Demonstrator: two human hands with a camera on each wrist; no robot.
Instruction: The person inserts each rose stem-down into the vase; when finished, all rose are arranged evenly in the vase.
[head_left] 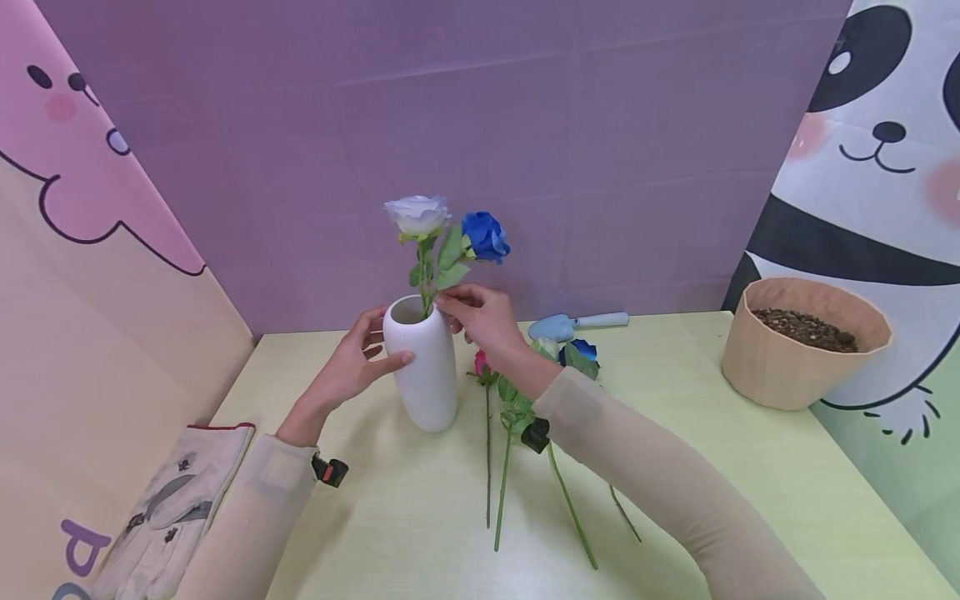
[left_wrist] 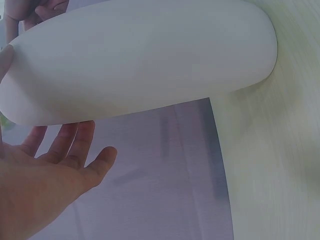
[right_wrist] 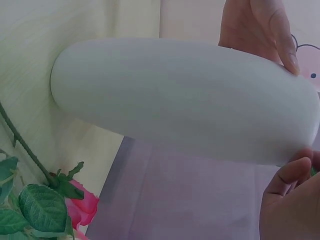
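Note:
A tall white vase [head_left: 427,383] stands on the table. My left hand [head_left: 347,367] holds its upper left side, the thumb on the front and the other fingers round behind. A pale lilac-white rose [head_left: 417,215] and a blue rose [head_left: 486,237] rise out of the vase mouth on green stems. At the right of the rim my right hand [head_left: 486,321] pinches a stem between thumb and forefinger. In the right wrist view the fingertips of that right hand [right_wrist: 295,190] are right at the rim, with the stem mostly hidden.
Right of the vase lie several loose flowers, including a pink rose [head_left: 481,363] and a blue rose [head_left: 582,351], partly under my right forearm. Behind them is a light blue trowel [head_left: 555,326]. A soil-filled pot [head_left: 738,354] stands far right; folded cloth [head_left: 168,508] lies left.

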